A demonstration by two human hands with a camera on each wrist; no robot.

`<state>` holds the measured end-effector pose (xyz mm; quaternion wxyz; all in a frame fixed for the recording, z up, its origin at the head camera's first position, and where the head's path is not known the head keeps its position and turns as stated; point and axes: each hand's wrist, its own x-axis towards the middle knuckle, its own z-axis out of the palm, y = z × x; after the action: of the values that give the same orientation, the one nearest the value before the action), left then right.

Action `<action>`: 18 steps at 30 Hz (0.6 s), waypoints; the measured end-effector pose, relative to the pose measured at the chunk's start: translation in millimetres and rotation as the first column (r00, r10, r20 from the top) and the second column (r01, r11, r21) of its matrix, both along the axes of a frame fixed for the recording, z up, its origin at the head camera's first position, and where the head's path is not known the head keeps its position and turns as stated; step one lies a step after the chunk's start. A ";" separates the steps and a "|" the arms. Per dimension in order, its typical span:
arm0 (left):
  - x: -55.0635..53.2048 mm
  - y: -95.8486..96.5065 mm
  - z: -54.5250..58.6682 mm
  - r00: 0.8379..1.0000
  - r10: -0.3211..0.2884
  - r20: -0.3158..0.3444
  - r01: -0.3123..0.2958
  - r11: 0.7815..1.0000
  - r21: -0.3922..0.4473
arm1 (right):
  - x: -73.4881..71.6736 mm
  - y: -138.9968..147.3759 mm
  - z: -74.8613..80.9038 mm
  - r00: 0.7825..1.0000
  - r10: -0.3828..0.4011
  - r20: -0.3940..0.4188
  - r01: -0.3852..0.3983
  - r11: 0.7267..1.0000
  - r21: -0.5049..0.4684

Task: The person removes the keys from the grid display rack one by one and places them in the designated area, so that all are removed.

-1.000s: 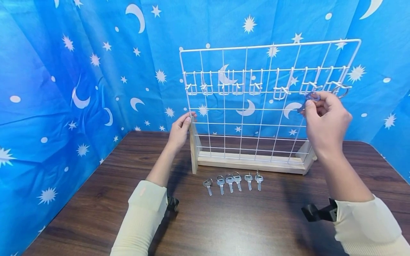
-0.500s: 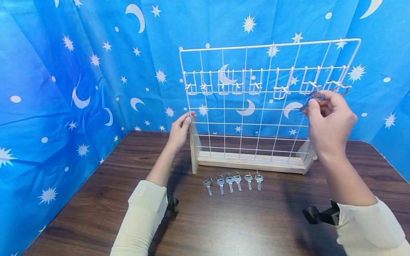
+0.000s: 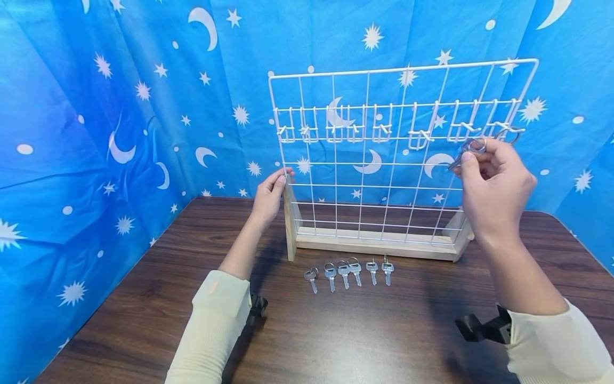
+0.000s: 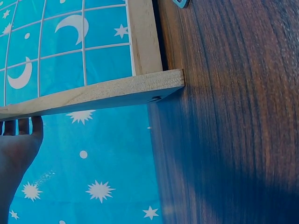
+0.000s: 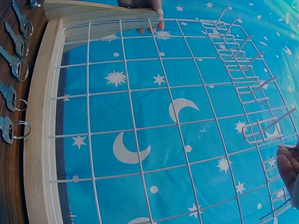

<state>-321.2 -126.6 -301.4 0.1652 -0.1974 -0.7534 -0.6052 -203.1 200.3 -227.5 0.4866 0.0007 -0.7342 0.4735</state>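
In the head view, my right hand (image 3: 499, 186) pinches a silver key (image 3: 459, 158) with a ring (image 3: 477, 145), just below the right-hand hooks of a white wire grid rack (image 3: 403, 69). Thumb and fingers hide part of the key. Behind that hand, another ring (image 3: 516, 137) hangs at the rightmost hook; what it carries is hidden. My left hand (image 3: 269, 196) holds the rack's left wooden side piece (image 3: 290, 224) near its top. In the left wrist view, that hand's fingers (image 4: 36, 126) meet the wood edge. Only the held key's edge (image 5: 287, 146) shows in the right wrist view.
Several ringed keys (image 3: 330, 272) lie in a row on the dark wooden table (image 3: 336, 341) before the rack's wooden base (image 3: 374, 244). Several white hooks (image 3: 422, 136) jut forward from the grid. A blue star-and-moon cloth (image 3: 158, 117) hangs behind and at the sides.
My right hand has shifted slightly right and down with the key, and the key's ring now shows more clearly. The left hand, the rack and the keys on the table look unmoved.
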 end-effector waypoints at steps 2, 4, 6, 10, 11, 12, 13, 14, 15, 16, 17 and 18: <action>0.2 0.1 0.2 1.000 0.002 0.000 -0.002 1.000 0.000 | 1.3 -0.5 -0.5 1.000 0.004 -0.004 -0.004 1.000 0.011; 0.3 0.3 0.4 1.000 0.005 0.003 -0.005 1.000 -0.001 | 2.4 -0.7 -1.6 1.000 0.006 -0.007 -0.006 1.000 0.022; 0.2 0.5 0.4 1.000 0.007 0.004 -0.007 1.000 -0.004 | 3.5 -0.8 -2.9 1.000 0.007 -0.002 -0.007 1.000 0.029; -0.1 0.7 0.2 1.000 0.010 0.008 -0.010 1.000 -0.004 | 5.1 -0.7 -5.9 1.000 0.001 0.025 -0.002 0.999 0.036; -0.2 0.7 0.2 1.000 0.011 0.009 -0.011 1.000 -0.004 | 5.4 -0.7 -6.9 0.999 -0.001 0.034 0.000 0.999 0.035; -0.2 0.7 0.2 1.000 0.012 0.010 -0.012 1.000 -0.004 | 5.5 -0.7 -7.7 0.999 -0.002 0.040 0.001 0.999 0.037; -0.2 0.6 0.2 1.000 0.013 0.012 -0.013 1.000 -0.004 | 5.8 -0.9 -8.5 0.999 -0.006 0.045 0.004 0.999 0.040; -0.2 0.6 0.3 1.000 0.013 0.012 -0.013 1.000 -0.004 | 5.9 -1.0 -9.5 0.999 -0.008 0.048 0.006 0.999 0.042; 0.0 0.4 0.3 1.000 0.012 0.012 -0.011 1.000 -0.003 | 5.9 -1.1 -10.5 0.999 -0.009 0.050 0.007 0.999 0.047; 0.1 0.3 0.4 1.000 0.009 0.010 -0.009 1.000 -0.003 | 6.1 -1.3 -11.4 0.999 -0.011 0.051 0.009 0.999 0.052; 0.1 0.0 0.4 1.000 0.004 0.009 -0.004 1.000 -0.003 | 6.6 -1.6 -12.3 0.999 -0.011 0.053 0.008 0.998 0.057; 3.5 0.6 3.3 1.000 0.000 0.015 0.000 1.000 -0.002 | 6.9 -1.9 -12.9 0.999 -0.011 0.052 0.008 0.998 0.064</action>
<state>-317.8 -126.0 -298.2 0.1591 -0.1929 -0.7552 -0.6059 -196.2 198.5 -240.4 0.4690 0.0004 -0.7615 0.4474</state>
